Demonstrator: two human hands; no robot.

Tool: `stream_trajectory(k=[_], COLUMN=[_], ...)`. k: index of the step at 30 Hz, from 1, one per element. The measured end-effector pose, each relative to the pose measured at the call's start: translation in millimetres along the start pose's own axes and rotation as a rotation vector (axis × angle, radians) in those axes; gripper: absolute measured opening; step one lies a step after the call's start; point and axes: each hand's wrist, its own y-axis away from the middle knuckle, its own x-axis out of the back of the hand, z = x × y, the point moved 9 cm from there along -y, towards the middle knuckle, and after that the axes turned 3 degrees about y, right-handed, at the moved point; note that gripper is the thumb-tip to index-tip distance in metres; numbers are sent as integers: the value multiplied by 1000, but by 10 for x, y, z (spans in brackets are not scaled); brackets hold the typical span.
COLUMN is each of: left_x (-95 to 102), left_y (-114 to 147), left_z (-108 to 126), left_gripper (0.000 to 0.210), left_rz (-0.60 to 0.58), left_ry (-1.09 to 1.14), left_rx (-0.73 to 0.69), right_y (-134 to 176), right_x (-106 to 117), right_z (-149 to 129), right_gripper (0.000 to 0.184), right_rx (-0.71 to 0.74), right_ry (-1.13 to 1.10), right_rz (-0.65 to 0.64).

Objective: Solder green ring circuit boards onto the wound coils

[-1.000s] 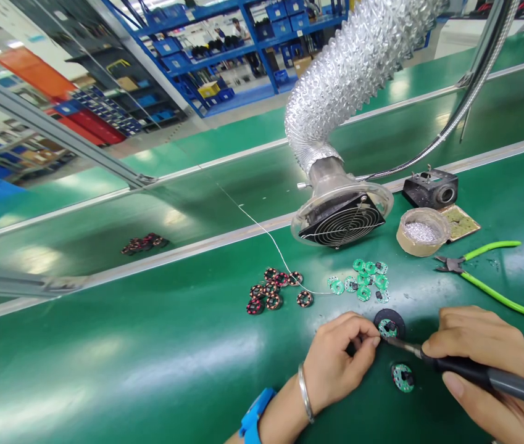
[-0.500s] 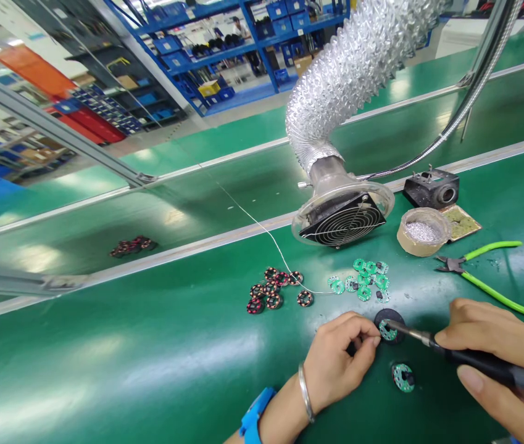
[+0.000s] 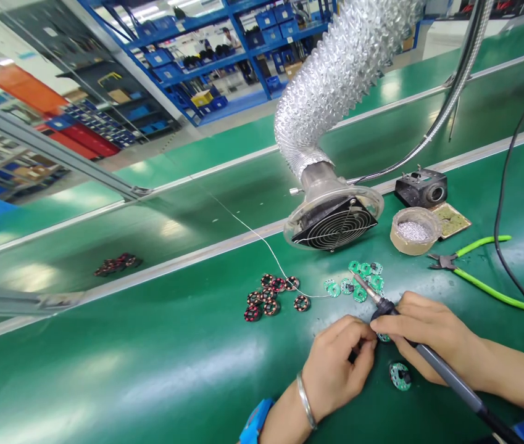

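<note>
My right hand (image 3: 442,336) is closed around the handle of a soldering iron (image 3: 447,370). The iron's metal tip points up and left, over a cluster of green ring-shaped circuit boards (image 3: 360,295). My left hand (image 3: 338,357) is pinched shut at the edge of another circuit board (image 3: 383,338), mostly covered by my right hand and the iron. Whatever the left fingertips hold is hidden. Just below, a round board with a black part (image 3: 400,376) lies on the green bench. A thin solder wire (image 3: 268,246) trails down to the loose boards.
Several copper-wound coil rings (image 3: 268,296) lie left of the boards. A fume extractor hood (image 3: 333,225) hangs above. Behind on the right are a tub of metal shavings (image 3: 413,233), a sponge tray (image 3: 451,220), a black iron holder (image 3: 421,187) and green-handled cutters (image 3: 451,262). A black cable (image 3: 502,203) hangs at right.
My right hand has moved left, lifting the iron's tip off the board by my left fingers and swinging it up toward the loose boards. My left hand stays pinched in place.
</note>
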Motion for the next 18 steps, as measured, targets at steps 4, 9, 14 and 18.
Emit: stream_trajectory(k=[4, 9, 14, 18], left_x=[-4, -11, -118, -243], left_y=[16, -7, 58, 167], left_z=[42, -7, -285, -442], left_gripper=[7, 8, 13, 7], left_rz=[14, 66, 91, 36], left_ry=[1, 106, 323, 517], left_rx=[-7, 103, 446, 647], right_y=[-5, 6, 27, 33], right_x=[17, -15, 24, 5], right_z=[-16, 2, -80, -119], right_gripper=[34, 35, 41, 38], right_rx=[11, 8, 116, 158], right_ry=[-5, -6, -37, -23], right_rz=[5, -12, 47, 26])
